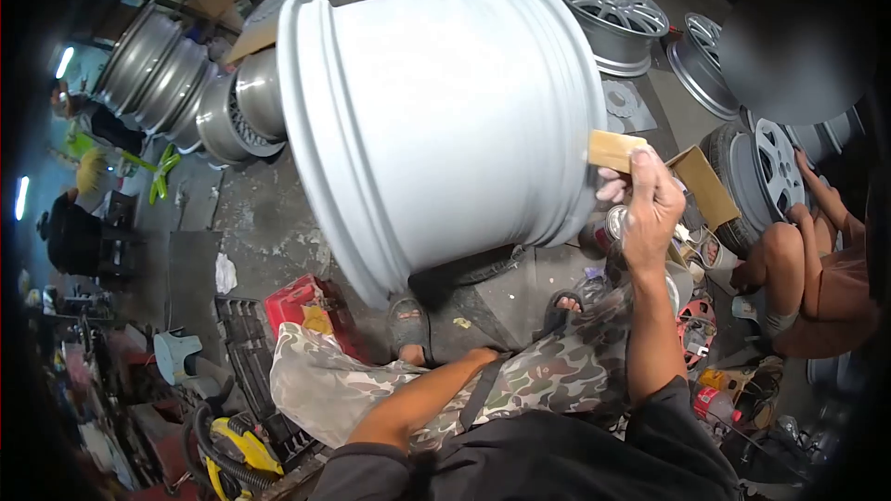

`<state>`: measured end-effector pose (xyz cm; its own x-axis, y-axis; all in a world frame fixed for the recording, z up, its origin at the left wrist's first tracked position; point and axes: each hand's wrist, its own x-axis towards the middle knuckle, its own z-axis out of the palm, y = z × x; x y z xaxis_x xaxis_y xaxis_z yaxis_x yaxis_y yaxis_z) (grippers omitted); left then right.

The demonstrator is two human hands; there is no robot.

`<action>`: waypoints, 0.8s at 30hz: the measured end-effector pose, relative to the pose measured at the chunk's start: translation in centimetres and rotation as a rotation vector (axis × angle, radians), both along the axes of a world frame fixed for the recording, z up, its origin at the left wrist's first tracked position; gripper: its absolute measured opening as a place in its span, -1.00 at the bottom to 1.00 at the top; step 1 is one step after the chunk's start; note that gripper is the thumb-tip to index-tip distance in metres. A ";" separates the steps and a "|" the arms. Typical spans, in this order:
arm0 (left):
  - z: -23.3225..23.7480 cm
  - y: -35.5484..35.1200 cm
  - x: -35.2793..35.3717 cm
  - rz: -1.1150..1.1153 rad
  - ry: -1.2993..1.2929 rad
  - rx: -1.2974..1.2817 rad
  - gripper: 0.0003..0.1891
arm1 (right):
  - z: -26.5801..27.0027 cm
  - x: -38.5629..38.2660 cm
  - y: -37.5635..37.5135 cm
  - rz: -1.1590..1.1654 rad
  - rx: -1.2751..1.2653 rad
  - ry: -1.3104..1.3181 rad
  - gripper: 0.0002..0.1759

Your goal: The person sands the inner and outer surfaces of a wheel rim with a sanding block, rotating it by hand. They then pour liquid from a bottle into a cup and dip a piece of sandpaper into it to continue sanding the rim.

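A large wheel rim [445, 111], coated pale grey-white, lies on its side in front of me and fills the upper middle of the view. At its right edge my right hand [647, 195] pinches a flat tan block [616, 149] between thumb and fingers. The block's left end is at the rim's lip; whether it touches is unclear. My left hand [480, 356] is low between my knees, below the rim, mostly hidden by the camouflage trousers [557, 357], so its fingers cannot be made out.
Silver rims [613, 14] stand at the upper right, and stacked rims [158, 70] at the upper left. A co-worker [817, 278] crouches at right beside another wheel [778, 167]. A red toolbox [295, 301] and a yellow tool [243, 445] lie at lower left.
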<state>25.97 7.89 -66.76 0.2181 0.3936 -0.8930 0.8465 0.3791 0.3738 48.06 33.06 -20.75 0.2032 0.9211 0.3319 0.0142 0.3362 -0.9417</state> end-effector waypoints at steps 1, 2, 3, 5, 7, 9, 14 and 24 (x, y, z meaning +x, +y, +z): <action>1.8 0.6 0.6 -0.027 -0.006 0.019 -0.41 | -0.1 0.0 0.0 -0.040 0.013 -0.057 -0.66; 2.6 0.9 1.1 -0.043 -0.013 0.024 -0.41 | -0.2 0.0 0.1 -0.048 -0.009 -0.074 -0.66; 2.9 1.3 1.6 -0.062 -0.022 0.029 -0.41 | -0.3 -0.1 0.1 -0.075 0.000 -0.071 -0.66; 3.5 2.7 2.3 -0.105 -0.033 0.039 -0.41 | -0.3 0.0 0.1 -0.115 0.031 -0.113 -0.64; 3.6 4.9 2.8 -0.143 -0.046 0.053 -0.41 | 0.2 0.3 -0.2 -0.152 -0.032 -0.164 -0.62; 3.1 7.2 3.4 -0.183 -0.060 0.068 -0.41 | -0.7 1.2 -0.5 -0.235 -0.070 -0.202 -0.59; 2.4 12.2 4.1 -0.281 -0.078 0.104 -0.42 | -1.2 4.0 -1.2 -0.406 -0.153 -0.231 -0.50; 3.1 13.4 3.2 -0.477 -0.098 0.108 -0.42 | -0.3 6.0 -1.6 -0.523 -0.222 -0.297 -0.44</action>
